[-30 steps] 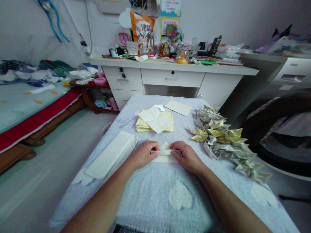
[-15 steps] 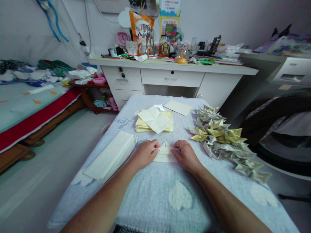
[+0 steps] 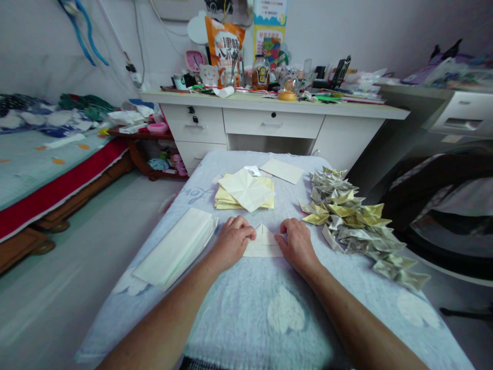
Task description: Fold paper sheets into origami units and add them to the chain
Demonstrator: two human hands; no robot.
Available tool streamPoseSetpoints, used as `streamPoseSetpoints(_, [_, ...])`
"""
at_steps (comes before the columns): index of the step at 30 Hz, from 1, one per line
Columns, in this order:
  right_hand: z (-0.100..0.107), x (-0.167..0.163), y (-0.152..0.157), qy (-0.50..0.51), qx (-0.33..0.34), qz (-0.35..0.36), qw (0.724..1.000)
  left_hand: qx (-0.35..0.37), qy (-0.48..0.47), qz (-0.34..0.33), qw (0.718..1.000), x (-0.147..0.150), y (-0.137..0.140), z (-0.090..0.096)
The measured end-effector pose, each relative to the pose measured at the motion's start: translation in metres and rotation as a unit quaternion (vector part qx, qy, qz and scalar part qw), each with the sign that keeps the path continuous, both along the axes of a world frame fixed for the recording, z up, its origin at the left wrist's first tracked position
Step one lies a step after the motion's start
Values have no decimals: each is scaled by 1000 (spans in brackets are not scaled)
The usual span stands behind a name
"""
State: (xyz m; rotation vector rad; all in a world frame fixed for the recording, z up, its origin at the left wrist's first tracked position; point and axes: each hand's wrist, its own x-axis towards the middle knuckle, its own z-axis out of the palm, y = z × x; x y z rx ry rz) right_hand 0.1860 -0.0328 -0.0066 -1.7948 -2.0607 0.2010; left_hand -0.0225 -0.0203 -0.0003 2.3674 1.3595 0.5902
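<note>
A cream sheet of paper [image 3: 263, 250], folded to a point at its far edge, lies on the cloth-covered table between my two hands. My left hand [image 3: 233, 237] is closed at its left side, thumb and forefinger together on the paper's edge. At the right side, my right hand [image 3: 299, 241] has its thumb on the paper and a gap between thumb and forefinger. Beyond them, a creased white paper square [image 3: 246, 189] rests on a stack of yellow paper [image 3: 223, 199]. To the left lies a long folded stack of white paper [image 3: 175, 249].
Several folded paper pieces [image 3: 354, 221], silvery and yellow, form a pile on the right of the table. A flat cream sheet [image 3: 282, 171] lies at the far side. Behind stands a cluttered white desk [image 3: 273, 123]; a washing machine [image 3: 458, 118] is at right, a bed [image 3: 57, 164] at left.
The raised strip that both hands pinched now lies down, showing more of the pointed fold. My hands have shifted slightly away from me, and the right thumb and forefinger have parted.
</note>
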Motion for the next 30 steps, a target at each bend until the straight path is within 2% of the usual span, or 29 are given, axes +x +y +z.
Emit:
streamPoseSetpoints(3, [3, -4, -2, -20, 18, 25, 999, 1, 6, -12, 1000, 2, -1, -1])
streamPoseSetpoints(8, [6, -17, -4, -52, -5, 91, 994, -3, 36, -5, 999, 6, -2, 0])
streamPoseSetpoints(14, [6, -28, -4, -56, -6, 57, 997, -5, 62, 27, 998, 8, -3, -1])
streamPoseSetpoints(21, [2, -29, -4, -76, -1, 22, 997, -40, 49, 57, 996, -1, 1, -1])
streamPoseSetpoints(30, [1, 3, -2, -51, -26, 13, 998, -69, 37, 64, 995, -12, 2, -3])
